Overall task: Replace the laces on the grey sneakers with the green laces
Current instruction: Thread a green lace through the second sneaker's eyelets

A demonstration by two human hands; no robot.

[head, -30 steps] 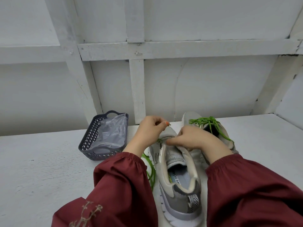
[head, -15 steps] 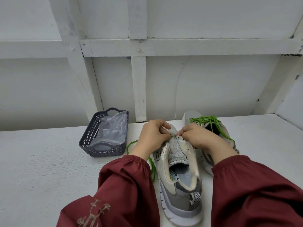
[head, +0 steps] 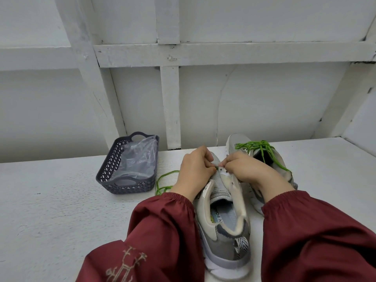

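**Q:** Near sneaker (head: pixel 223 231): appearance and position?

**A:** Grey and cream upper, white sole, rear eyelets bare. It lies on the white table (head: pixel 61 200), centre foreground.

**Q:** Orientation?

**A:** Long axis runs away from the wearer, heel nearest, toe towards the wall.

**Q:** Fingers?

**A:** Left hand (head: pixel 195 171) and right hand (head: pixel 248 169), fingers curled, pinch the green lace (head: pixel 162 181) at the front eyelets.

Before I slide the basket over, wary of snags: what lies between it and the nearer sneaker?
Head view: a loose green lace looped on the table, by the left hand.
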